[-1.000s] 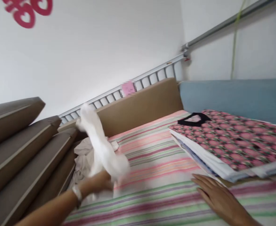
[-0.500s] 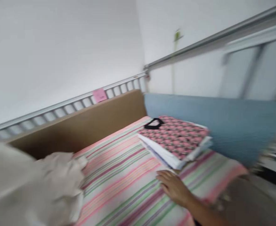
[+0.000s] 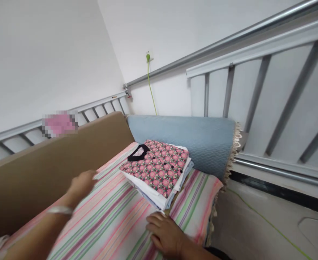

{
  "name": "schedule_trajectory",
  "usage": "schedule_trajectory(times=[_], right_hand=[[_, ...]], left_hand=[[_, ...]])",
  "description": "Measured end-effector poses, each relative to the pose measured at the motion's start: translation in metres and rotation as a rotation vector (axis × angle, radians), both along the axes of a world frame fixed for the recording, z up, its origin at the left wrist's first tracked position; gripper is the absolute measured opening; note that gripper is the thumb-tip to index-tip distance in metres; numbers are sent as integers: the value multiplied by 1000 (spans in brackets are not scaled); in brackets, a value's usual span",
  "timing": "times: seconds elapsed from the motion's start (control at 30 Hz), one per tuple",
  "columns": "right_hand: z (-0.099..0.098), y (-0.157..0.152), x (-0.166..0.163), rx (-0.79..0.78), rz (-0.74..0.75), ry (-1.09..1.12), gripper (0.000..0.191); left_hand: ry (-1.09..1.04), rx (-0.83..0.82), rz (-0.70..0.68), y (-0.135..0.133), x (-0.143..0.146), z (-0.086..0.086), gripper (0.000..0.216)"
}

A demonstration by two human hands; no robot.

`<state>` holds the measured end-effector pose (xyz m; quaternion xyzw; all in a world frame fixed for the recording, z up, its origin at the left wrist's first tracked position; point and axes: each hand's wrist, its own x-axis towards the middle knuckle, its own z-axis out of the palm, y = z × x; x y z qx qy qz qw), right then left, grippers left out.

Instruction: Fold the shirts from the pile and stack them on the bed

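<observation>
Hands first: the right hand [image 3: 166,234] lies palm down, fingers spread loosely, flat on the striped sheet [image 3: 112,220], holding nothing, its fingertips just short of the near corner of the stack of folded clothes [image 3: 159,173]. The left hand [image 3: 82,184], with a pale bracelet [image 3: 60,210] on the wrist, hovers over the sheet at about 10 o'clock from the right hand; it is blurred, the fingers look loosely extended, and it grips nothing. The stack sits at 12 o'clock from the right hand, well apart from the left hand, resting on the sheet at the far end of the bed. Its top piece is a pink floral garment with a black collar [image 3: 138,153]; white and pale blue pieces lie beneath. Directly behind the stack, at 12 to 1 o'clock, a blue quilted cushion [image 3: 202,141] stands against the grey metal railing [image 3: 256,94]. A brown padded board [image 3: 53,166] runs along the bed's left side. A green cable [image 3: 150,85] hangs down the white wall above the cushion.
</observation>
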<state>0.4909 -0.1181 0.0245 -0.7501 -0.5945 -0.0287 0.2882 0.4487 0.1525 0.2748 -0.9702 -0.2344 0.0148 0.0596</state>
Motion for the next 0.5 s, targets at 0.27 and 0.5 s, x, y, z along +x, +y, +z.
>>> schedule_trajectory(times=[0.27,0.5], right_hand=[[-48,25,19,45,7,-204,26],[-48,23,20,48,37,-194,25]], left_hand=[[28,-46,-185,-58,169,-65,54],[200,-39,-276,-34,112,-47,44]])
